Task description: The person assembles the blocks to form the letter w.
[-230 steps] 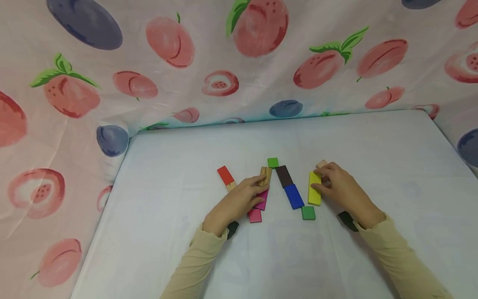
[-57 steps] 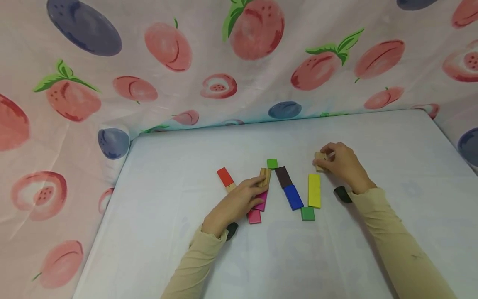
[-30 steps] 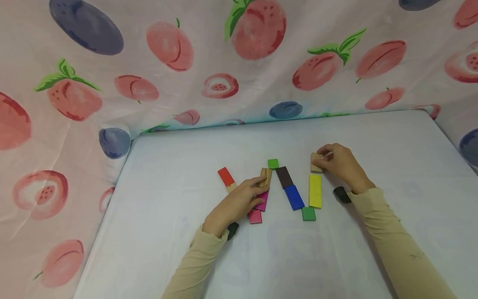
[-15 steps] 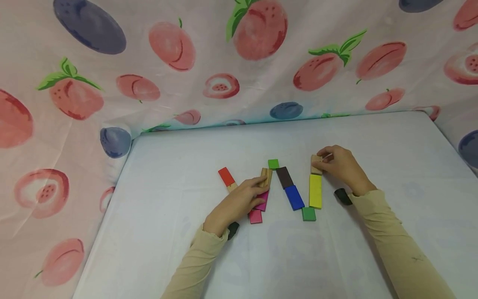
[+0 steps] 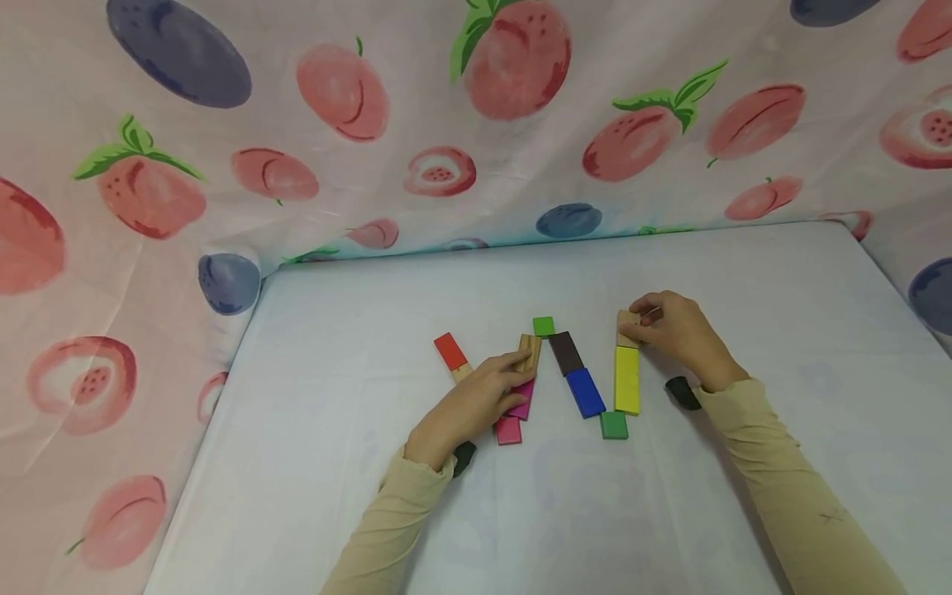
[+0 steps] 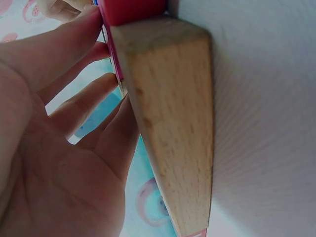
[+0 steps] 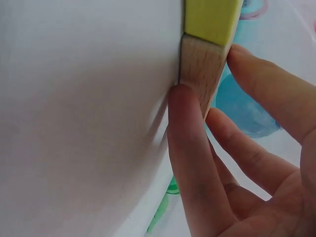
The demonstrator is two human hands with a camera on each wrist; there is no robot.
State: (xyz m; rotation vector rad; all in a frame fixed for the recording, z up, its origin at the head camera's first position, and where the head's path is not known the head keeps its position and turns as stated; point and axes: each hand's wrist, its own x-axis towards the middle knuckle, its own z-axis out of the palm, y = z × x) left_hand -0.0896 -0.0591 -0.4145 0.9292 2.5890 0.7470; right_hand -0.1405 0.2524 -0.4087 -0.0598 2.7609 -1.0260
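My right hand (image 5: 680,335) pinches a pale wooden block (image 5: 625,320) lined up with the far end of a yellow block (image 5: 627,380). In the right wrist view, the wooden block (image 7: 201,61) meets the yellow block (image 7: 210,17) end to end, fingertips at its sides and far end. My left hand (image 5: 468,405) rests with extended fingers over a striped brown wooden block (image 5: 530,343) and a magenta block (image 5: 524,405). Below its fingers lies a pink square block (image 5: 509,430). A long pale block (image 6: 175,128) fills the left wrist view; my left hand mostly hides it from the head.
A red block (image 5: 449,351) ends the row at the left. Between the hands, a light green square (image 5: 544,326), a dark brown block (image 5: 566,353), a blue block (image 5: 586,392) and a darker green square (image 5: 614,426) continue the zigzag on the white-covered table (image 5: 335,347). Fruit-patterned cloth (image 5: 416,99) hangs behind.
My right hand has gone from the yellow block to the pale wooden block, straightened it, and brought it left and nearer against the yellow block's far end. My left hand has stayed put.
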